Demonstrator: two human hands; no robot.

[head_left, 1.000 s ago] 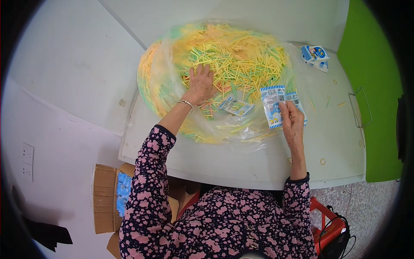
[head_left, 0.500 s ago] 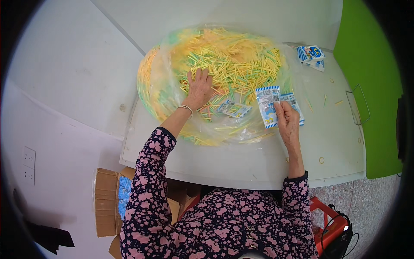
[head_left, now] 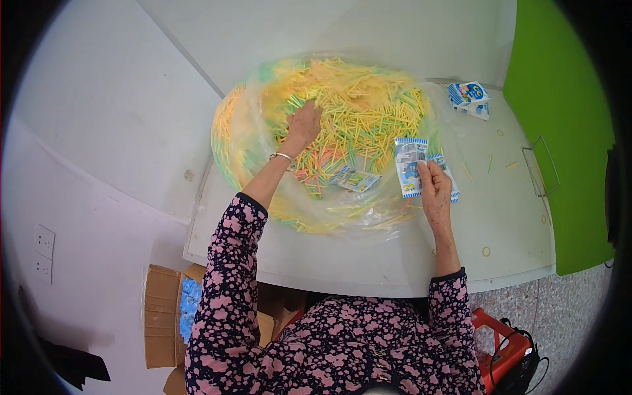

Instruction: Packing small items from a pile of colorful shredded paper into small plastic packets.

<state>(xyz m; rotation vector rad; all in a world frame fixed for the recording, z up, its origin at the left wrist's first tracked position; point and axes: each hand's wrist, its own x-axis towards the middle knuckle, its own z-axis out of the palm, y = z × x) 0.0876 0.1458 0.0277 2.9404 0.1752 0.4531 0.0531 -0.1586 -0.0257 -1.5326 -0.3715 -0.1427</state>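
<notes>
A big clear plastic bag (head_left: 253,141) lies open on the table, heaped with thin yellow, green and orange sticks (head_left: 368,118). My left hand (head_left: 304,126) reaches into the heap at its left part, fingers bunched and curled down on the sticks; the fingertips are hidden. Right of the bag's mouth, my right hand (head_left: 436,194) pinches a small blue-and-white packet (head_left: 409,172) between thumb and fingers. A second packet (head_left: 451,178) shows behind that hand; whether it is held too, I cannot tell. Inside the bag's near edge lies a partly clear packet (head_left: 355,178) with sticks showing through.
Blue-and-white packets (head_left: 469,97) are piled at the table's far right, near a green panel (head_left: 559,138) with a wire handle. Loose sticks and rubber bands (head_left: 486,251) dot the right side. Below are a cardboard box (head_left: 162,316) with blue packets and a red stool (head_left: 503,342).
My left hand's fingers have gone from spread to bunched and curled down into the sticks. My right hand still holds the packet, now turned slightly. The whole view has shifted a little.
</notes>
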